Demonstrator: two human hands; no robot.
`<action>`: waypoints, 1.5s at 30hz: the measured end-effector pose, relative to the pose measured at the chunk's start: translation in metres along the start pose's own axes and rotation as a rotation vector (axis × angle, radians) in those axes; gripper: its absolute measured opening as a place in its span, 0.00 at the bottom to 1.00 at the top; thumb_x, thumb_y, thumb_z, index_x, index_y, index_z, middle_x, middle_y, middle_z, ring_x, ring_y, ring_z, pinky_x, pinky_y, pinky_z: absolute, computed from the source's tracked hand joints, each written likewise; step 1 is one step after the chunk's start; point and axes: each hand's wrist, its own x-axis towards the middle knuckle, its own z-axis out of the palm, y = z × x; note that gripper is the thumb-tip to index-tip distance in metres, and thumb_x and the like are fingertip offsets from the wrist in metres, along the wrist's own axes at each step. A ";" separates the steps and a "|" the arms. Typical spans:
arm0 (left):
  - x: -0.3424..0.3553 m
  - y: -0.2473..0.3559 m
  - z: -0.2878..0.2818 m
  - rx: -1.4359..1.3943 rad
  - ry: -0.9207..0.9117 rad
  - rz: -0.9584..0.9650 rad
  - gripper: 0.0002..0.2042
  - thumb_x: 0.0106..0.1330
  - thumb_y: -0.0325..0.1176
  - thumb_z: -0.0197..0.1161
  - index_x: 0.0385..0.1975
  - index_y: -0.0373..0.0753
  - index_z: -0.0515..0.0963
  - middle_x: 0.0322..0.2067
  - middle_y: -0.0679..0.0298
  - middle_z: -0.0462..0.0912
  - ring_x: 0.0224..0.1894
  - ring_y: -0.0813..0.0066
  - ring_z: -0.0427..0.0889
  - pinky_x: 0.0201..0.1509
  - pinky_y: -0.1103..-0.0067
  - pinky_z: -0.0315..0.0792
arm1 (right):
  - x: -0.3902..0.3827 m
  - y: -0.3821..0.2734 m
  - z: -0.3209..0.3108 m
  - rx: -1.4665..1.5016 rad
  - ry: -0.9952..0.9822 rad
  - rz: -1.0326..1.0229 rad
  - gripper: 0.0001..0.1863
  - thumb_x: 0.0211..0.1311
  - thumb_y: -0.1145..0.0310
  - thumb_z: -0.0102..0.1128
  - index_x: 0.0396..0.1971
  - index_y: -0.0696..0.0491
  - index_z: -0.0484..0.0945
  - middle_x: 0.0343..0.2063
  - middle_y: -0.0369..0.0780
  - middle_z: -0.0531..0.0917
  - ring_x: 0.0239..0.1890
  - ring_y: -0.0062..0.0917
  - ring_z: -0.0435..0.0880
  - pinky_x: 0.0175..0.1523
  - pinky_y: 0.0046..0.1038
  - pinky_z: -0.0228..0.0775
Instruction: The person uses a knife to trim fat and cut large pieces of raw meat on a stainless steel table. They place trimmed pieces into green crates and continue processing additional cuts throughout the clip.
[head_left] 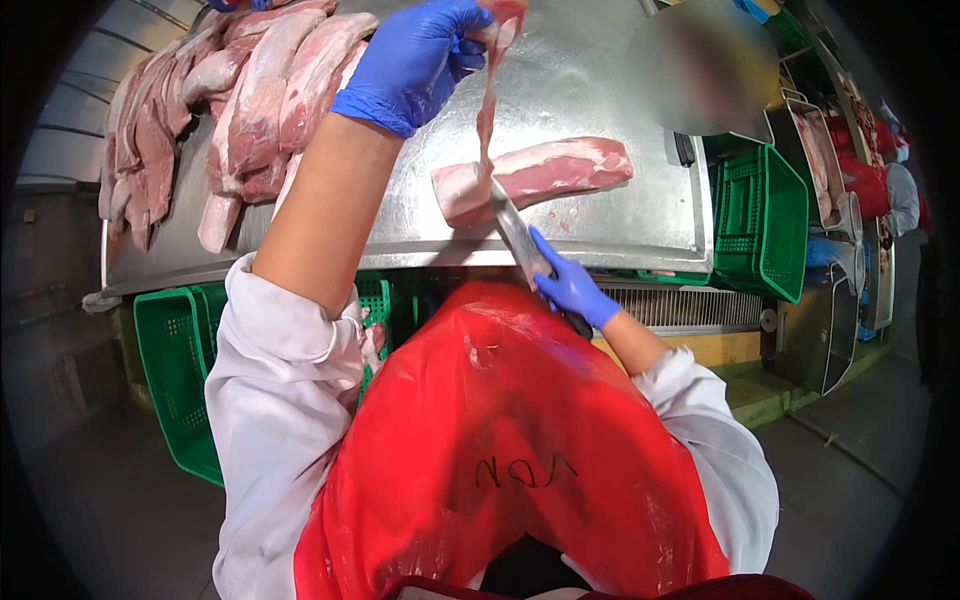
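Note:
A long pink piece of meat (565,177) with a pale fat layer lies crosswise on the steel table (590,95). My left hand (412,62), in a blue glove, is raised over the table and closed on a strip of meat trimming (487,110). This strip hangs down to the left part of the piece. My right hand (577,288), also gloved in blue, grips a knife (517,237) by its dark handle at the table's front edge. The blade points up and left, its tip at the meat where the strip meets it.
Several long cuts of meat (262,100) are heaped on the table's left side. Green crates stand below at the left (178,375) and beside the table's right end (762,220). A blurred person (705,65) is across the table. More people in red and white are far right.

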 end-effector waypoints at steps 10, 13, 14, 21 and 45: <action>-0.056 0.039 -0.043 -0.248 0.093 0.132 0.08 0.67 0.27 0.57 0.41 0.34 0.79 0.23 0.72 0.74 0.23 0.86 0.70 0.27 0.87 0.63 | -0.009 -0.024 0.040 -0.084 -0.061 -0.022 0.41 0.66 0.67 0.50 0.77 0.38 0.46 0.22 0.49 0.84 0.19 0.36 0.83 0.34 0.37 0.77; -0.088 0.061 -0.032 -0.380 0.015 0.082 0.04 0.66 0.26 0.57 0.36 0.35 0.77 0.22 0.71 0.72 0.22 0.85 0.70 0.26 0.86 0.63 | 0.027 -0.037 0.046 -0.263 0.038 -0.078 0.40 0.67 0.64 0.50 0.77 0.39 0.45 0.23 0.54 0.83 0.23 0.45 0.84 0.35 0.41 0.76; -0.095 0.063 -0.027 -0.405 0.017 0.099 0.04 0.66 0.26 0.58 0.36 0.35 0.76 0.22 0.71 0.73 0.22 0.85 0.70 0.26 0.86 0.64 | 0.045 -0.042 0.047 -0.321 0.074 -0.099 0.40 0.68 0.63 0.51 0.77 0.39 0.45 0.24 0.56 0.83 0.24 0.48 0.84 0.35 0.43 0.76; -0.140 0.122 -0.119 -0.450 -0.194 0.349 0.05 0.66 0.28 0.59 0.28 0.36 0.78 0.24 0.66 0.78 0.26 0.78 0.75 0.30 0.80 0.69 | 0.035 -0.037 0.060 -0.348 0.018 -0.238 0.39 0.67 0.65 0.51 0.76 0.39 0.49 0.28 0.56 0.84 0.28 0.52 0.84 0.39 0.45 0.75; -0.274 -0.109 -0.202 1.506 0.212 -0.186 0.20 0.62 0.39 0.67 0.48 0.32 0.78 0.37 0.49 0.82 0.36 0.52 0.83 0.42 0.66 0.77 | 0.030 0.013 -0.134 0.016 0.558 0.345 0.43 0.63 0.76 0.54 0.76 0.36 0.52 0.20 0.39 0.78 0.17 0.23 0.77 0.24 0.29 0.72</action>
